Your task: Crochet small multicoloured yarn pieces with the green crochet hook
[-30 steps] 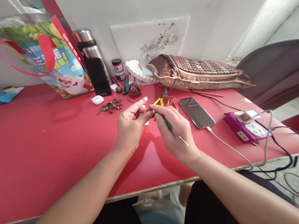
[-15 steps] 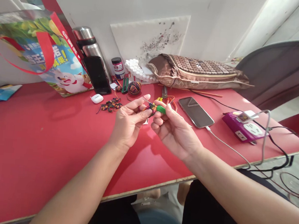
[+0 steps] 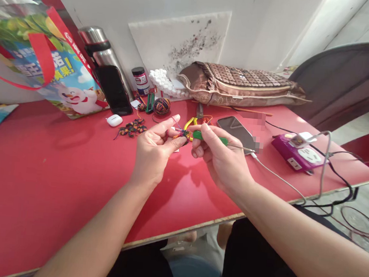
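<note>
My left hand (image 3: 153, 148) pinches a small piece of multicoloured crochet work (image 3: 181, 134) between thumb and fingers, with a strand of yarn running up over the index finger. My right hand (image 3: 223, 157) grips a crochet hook by its green handle (image 3: 198, 135). One thin metal end points at the crochet work; another sticks out to the right past the hand. Whether the tip is inside a stitch is too small to tell. Beyond the left hand lie a striped yarn ball (image 3: 162, 106) and several finished-looking crochet bits (image 3: 133, 128).
Pliers (image 3: 200, 111) with yellow and red handles lie behind the hands. A phone (image 3: 236, 132) on a cable and a purple power strip (image 3: 299, 153) are to the right. A white earbud case (image 3: 114, 120), steel flask (image 3: 103, 54), upright dark phone (image 3: 114, 90) and gift bag (image 3: 76, 77) stand left.
My right hand has turned, so more of the green handle and the metal shaft on its right show. The left hand still holds the crochet work. The view has shifted slightly.
</note>
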Tool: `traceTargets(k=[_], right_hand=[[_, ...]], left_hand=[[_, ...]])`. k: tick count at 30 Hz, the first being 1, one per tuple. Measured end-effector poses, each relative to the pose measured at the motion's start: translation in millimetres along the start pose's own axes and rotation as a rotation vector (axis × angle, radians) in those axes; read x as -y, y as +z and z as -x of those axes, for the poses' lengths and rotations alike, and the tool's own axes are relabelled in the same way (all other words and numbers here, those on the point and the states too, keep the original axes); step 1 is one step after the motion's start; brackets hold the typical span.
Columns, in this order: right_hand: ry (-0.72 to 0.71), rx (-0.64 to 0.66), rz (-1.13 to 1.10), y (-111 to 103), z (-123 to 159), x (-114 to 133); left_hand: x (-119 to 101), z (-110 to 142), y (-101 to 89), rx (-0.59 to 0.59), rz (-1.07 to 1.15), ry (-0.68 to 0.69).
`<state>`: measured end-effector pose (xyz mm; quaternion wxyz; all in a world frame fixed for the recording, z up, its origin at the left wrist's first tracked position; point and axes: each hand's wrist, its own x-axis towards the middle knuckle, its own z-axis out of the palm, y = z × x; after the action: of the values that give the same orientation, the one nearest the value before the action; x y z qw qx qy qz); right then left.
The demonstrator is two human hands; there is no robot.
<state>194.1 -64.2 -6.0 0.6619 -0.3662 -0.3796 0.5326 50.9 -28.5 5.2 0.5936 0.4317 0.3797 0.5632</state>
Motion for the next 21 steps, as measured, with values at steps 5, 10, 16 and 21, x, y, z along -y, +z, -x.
traceTargets(k=[5, 10, 16, 21], right_hand=[[-0.597, -0.012, 0.553, -1.3, 6.7, -15.8], [-0.383, -0.027, 0.320, 3.8, 6.0, -26.7], [0.266, 0.020, -0.435, 8.0, -3.8, -10.6], [0.456, -0.008, -0.567, 7.0, -10.7, -0.5]], left_hand=[[4.1, 1.1, 4.5, -0.020, 0.077, -0.021], [3.2, -6.8, -1.3, -0.009, 0.163, -0.148], [0.1, -11.2, -7.7, 0.076, 0.191, -0.198], [-2.8, -7.9, -7.1, 0.143, 0.159, -0.182]])
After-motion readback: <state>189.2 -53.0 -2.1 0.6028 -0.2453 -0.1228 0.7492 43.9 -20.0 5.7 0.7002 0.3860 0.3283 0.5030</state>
